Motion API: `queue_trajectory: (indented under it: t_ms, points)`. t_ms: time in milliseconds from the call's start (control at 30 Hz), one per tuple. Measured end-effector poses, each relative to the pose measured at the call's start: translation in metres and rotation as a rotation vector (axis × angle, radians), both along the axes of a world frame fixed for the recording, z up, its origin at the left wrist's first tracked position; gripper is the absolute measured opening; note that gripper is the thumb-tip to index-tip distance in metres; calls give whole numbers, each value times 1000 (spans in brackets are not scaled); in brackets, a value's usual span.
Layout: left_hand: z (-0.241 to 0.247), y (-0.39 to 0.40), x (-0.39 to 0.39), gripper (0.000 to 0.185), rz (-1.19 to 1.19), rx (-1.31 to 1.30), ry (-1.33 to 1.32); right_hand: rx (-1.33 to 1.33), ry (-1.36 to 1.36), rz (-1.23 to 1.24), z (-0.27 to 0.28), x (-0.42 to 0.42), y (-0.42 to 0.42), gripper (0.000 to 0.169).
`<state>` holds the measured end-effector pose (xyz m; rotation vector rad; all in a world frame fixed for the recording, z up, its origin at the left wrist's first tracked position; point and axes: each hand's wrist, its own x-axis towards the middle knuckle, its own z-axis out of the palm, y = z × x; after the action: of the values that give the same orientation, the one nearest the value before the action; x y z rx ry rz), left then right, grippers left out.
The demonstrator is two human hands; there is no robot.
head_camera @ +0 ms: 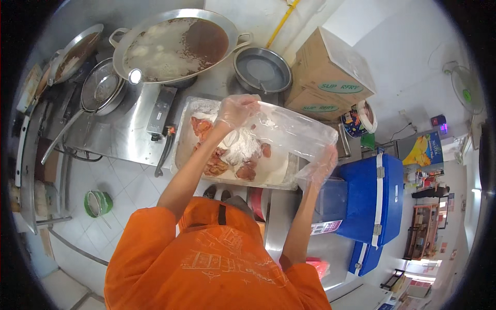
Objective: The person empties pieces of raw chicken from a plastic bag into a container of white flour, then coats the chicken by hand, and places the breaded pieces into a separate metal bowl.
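My left hand (238, 110), in a clear thin glove, grips one end of a clear plastic bag (294, 130). The bag is stretched out above the right part of a shallow rectangular tray (292, 176). Its other end is held by my right hand (323, 164), also in clear plastic, past the tray's right edge. Inside the tray, a heap of white flour (242, 149) lies among pieces of raw, reddish meat (214, 164). Part of the tray and meat is hidden behind my left forearm. The bag looks flat, and I cannot tell whether anything is in it.
A wide two-handled pan of oil (166, 50) stands behind the tray, with a round metal pan (262, 69) beside it. Cardboard boxes (329, 77) are at the back right. Strainers (102, 87) lie at left, and blue coolers (370, 197) stand at right.
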<state>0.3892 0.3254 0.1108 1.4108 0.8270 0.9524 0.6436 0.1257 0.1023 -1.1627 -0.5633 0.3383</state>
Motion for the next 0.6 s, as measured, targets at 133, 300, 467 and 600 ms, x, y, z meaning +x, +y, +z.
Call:
queue_trajectory:
  t_ms: [133, 300, 467, 600]
  points:
    - [27, -1, 10, 21, 55, 391, 149, -22, 152, -84, -52, 6, 17, 26]
    - [55, 5, 20, 28, -70, 611, 262, -540, -98, -99, -54, -14, 18, 36]
    - [98, 8, 43, 28, -164, 687, 470, -566, -207, -5, -100, 34, 29, 37]
    - [105, 9, 43, 22, -159, 196, 306, -462, -387, -43, -106, 44, 32, 33]
